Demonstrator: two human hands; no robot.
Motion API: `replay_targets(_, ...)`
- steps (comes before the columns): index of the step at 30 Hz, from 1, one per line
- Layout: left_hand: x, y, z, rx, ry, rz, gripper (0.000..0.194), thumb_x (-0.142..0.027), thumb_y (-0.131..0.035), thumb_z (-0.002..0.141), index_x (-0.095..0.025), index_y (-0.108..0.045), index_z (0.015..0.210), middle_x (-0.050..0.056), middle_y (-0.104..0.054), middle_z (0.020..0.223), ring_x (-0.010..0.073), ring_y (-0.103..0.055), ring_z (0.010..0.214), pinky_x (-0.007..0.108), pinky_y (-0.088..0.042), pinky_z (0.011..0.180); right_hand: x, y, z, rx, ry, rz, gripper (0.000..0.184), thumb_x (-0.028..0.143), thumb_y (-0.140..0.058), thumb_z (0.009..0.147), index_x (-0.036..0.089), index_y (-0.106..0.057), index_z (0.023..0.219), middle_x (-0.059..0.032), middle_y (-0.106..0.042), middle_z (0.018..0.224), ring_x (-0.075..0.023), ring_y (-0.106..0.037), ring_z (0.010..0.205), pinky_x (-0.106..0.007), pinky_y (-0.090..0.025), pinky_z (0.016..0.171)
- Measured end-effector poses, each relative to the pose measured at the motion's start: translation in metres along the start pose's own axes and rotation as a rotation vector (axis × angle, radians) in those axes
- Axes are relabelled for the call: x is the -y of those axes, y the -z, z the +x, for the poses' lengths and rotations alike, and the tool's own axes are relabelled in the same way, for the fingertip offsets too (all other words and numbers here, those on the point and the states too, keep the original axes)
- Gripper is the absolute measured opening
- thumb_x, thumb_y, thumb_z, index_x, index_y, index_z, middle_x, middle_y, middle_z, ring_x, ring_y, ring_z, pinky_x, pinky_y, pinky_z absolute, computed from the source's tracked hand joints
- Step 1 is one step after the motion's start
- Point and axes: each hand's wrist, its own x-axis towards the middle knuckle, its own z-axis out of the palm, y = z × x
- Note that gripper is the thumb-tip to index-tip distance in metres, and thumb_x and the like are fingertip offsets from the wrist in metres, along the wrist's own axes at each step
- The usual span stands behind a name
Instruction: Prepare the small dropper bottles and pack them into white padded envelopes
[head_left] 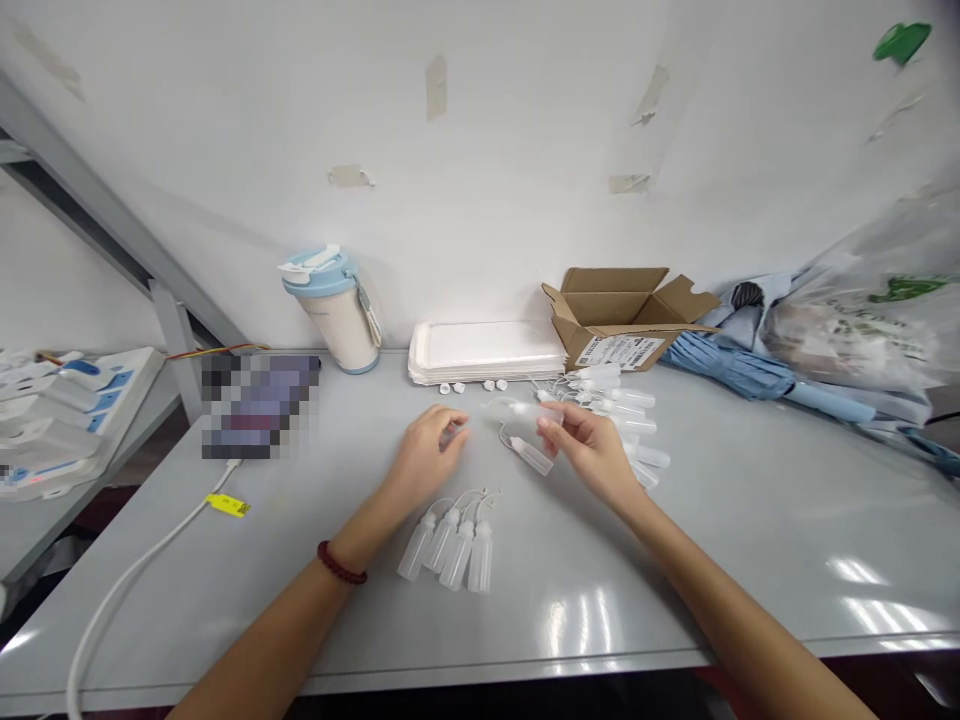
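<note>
My right hand [592, 445] pinches a small translucent squeeze bottle [529, 410] by its base end, the bottle's thin tube pointing left. My left hand [431, 450] hovers left of that tube, fingers curled with a gap between thumb and forefinger, and nothing shows in it. Just below the held bottle, a second tubed bottle [534, 457] lies on the table. Nearer me is a row of several similar bottles [448, 550], their tubes pointing away. A loose heap of more bottles [630, 410] lies beyond my right hand, which partly hides it.
Small white caps [489, 385] lie before a stack of white trays [487, 348]. An open cardboard box [619, 320], a folded blue umbrella [731, 368] and a plastic bag [862, 310] stand right. A tumbler [334, 315], a blurred-out phone [262, 408] and its cable [142, 570] are left.
</note>
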Motion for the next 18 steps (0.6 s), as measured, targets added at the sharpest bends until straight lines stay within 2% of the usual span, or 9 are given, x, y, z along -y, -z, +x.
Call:
replay_targets(3,0.021,0.001,0.01,-0.057,0.01,0.065,0.021,-0.02,-0.045,0.084,-0.014,-0.06,0.095,0.011,-0.06,0.098,0.0206,-0.058,0.088,0.034,-0.048,0.078,-0.007,0.01,0.007,-0.133,0.121,-0.296,0.038,0.04,-0.05,0.084,0.013,-0.061,0.108,-0.0069,-0.064,0.08,-0.0182,-0.056,0.064,-0.032,-0.046,0.06)
replay_targets(8,0.037,0.0,0.021,-0.059,-0.061,0.127,0.034,-0.017,-0.044,0.083,-0.015,-0.056,0.115,0.012,-0.048,0.127,0.0255,-0.046,0.114,0.042,-0.037,0.098,-0.023,0.01,0.013,-0.126,0.292,-0.72,0.033,0.025,-0.043,0.087,0.011,-0.061,0.11,-0.013,-0.064,0.089,-0.0267,-0.056,0.085,-0.038,-0.047,0.071)
replay_targets(12,0.041,-0.003,0.023,0.027,-0.149,0.275,0.036,-0.019,-0.038,0.088,-0.018,-0.055,0.12,0.008,-0.043,0.138,0.0259,-0.043,0.115,0.044,-0.036,0.098,-0.03,0.003,0.011,-0.132,0.327,-0.8,0.028,0.02,-0.043,0.086,0.012,-0.064,0.102,-0.0161,-0.06,0.098,-0.0313,-0.05,0.096,-0.044,-0.046,0.077)
replay_targets(15,0.043,-0.005,0.023,0.035,-0.158,0.338,0.036,-0.021,-0.036,0.09,-0.017,-0.056,0.119,0.008,-0.045,0.136,0.0261,-0.044,0.11,0.044,-0.038,0.096,-0.028,0.001,0.007,-0.136,0.446,-0.805,0.024,0.024,-0.046,0.087,0.013,-0.063,0.101,-0.0156,-0.058,0.1,-0.0293,-0.048,0.096,-0.044,-0.046,0.081)
replay_targets(18,0.044,-0.007,0.022,0.011,-0.149,0.346,0.035,-0.02,-0.037,0.089,-0.015,-0.058,0.117,0.009,-0.05,0.13,0.0266,-0.043,0.109,0.044,-0.038,0.096,-0.021,0.0,0.004,0.011,0.579,-0.703,0.022,0.027,-0.052,0.086,0.015,-0.06,0.103,-0.0123,-0.057,0.1,-0.0244,-0.05,0.094,-0.04,-0.046,0.082)
